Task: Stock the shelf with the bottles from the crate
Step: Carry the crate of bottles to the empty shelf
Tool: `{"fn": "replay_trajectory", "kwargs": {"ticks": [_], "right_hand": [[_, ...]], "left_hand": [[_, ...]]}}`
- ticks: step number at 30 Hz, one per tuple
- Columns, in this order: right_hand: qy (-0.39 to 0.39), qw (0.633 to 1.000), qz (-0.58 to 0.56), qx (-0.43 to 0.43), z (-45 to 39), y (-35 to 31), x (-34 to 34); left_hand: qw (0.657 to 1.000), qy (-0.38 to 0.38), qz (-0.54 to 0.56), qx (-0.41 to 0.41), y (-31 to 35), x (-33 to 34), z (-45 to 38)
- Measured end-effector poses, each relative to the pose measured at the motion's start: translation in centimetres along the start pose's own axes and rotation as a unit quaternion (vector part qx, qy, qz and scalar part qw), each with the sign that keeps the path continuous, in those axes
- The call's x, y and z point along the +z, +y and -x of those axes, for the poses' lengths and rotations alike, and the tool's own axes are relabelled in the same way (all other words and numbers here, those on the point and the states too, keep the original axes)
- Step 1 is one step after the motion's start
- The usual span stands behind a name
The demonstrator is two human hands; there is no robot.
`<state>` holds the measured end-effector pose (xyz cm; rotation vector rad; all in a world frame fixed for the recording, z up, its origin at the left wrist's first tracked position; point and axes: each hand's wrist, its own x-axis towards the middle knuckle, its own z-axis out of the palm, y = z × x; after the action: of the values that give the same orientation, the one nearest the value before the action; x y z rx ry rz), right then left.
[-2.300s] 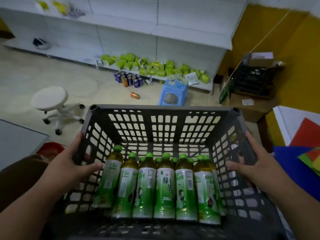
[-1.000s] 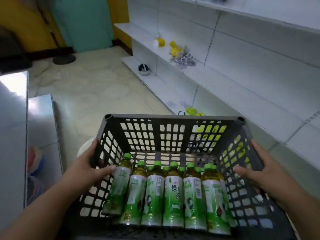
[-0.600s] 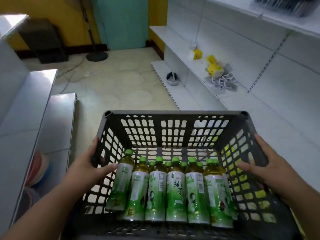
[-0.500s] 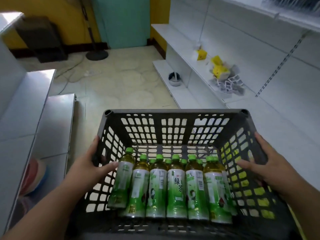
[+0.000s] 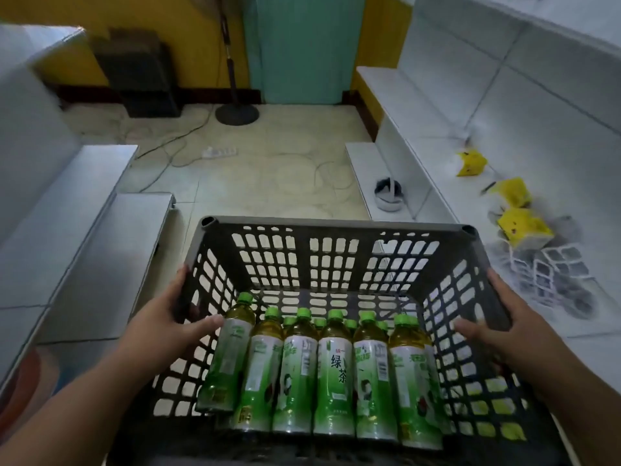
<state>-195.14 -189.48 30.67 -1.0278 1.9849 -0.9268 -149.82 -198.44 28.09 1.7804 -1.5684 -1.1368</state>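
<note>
A dark grey lattice crate (image 5: 336, 227) fills the lower middle of the head view, carried in the air. Several green tea bottles (image 5: 332, 375) with green caps stand in a row at its near end, and more caps show behind them. My left hand (image 5: 164, 322) grips the crate's left wall, thumb inside and fingers outside. Gripping the right wall the same way is my right hand (image 5: 497, 327). White store shelves (image 5: 524, 136) run along the right side.
On the right shelf lie yellow packets (image 5: 522, 227) and clear plastic tag holders (image 5: 554, 274). A headset-like object (image 5: 389, 193) sits on the lowest board. Grey steel counters (image 5: 67, 210) stand at left. A fan stand (image 5: 237, 112), cables and a power strip lie on the floor ahead.
The view has swung left, away from the stool and the green boxes, and now looks down the aisle. Both hands keep their grip on the crate; the bottles have not shifted.
</note>
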Motion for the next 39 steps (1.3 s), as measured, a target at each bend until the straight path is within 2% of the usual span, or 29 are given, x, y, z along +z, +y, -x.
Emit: {"fn": "replay_trajectory", "kwargs": {"ticks": [6, 12, 18, 23, 31, 35, 39], "right_hand": [[-0.037, 0.999, 0.008, -0.027, -13.3, -6.5, 2.8], [-0.057, 0.997, 0.022, -0.046, -22.7, -13.8, 8.0], [-0.064, 0.997, 0.017, -0.034, -28.0, -19.8, 16.9], [-0.053, 0.998, 0.03, 0.014, -29.8, -22.2, 25.9], [-0.072, 0.995, 0.007, 0.066, -35.4, -19.6, 38.4], [-0.075, 0.994, 0.0, 0.079, -38.9, -14.2, 45.4], [-0.057, 0.994, 0.027, 0.093, -43.2, -6.0, 53.1]], "left_hand": [[0.996, 0.056, 0.057, -0.032, 2.4, -0.3, -9.7], [0.992, 0.1, 0.058, -0.04, 4.0, -4.5, -19.5], [0.996, 0.071, 0.043, -0.036, 1.3, -10.6, -29.5], [0.998, 0.03, 0.018, -0.042, -2.4, -16.4, -37.6], [0.994, 0.029, -0.059, -0.088, -8.7, -21.4, -46.7], [0.992, 0.033, -0.072, -0.101, -15.9, -18.9, -50.6], [0.989, 0.05, -0.075, -0.118, -26.4, -13.6, -54.0]]}}
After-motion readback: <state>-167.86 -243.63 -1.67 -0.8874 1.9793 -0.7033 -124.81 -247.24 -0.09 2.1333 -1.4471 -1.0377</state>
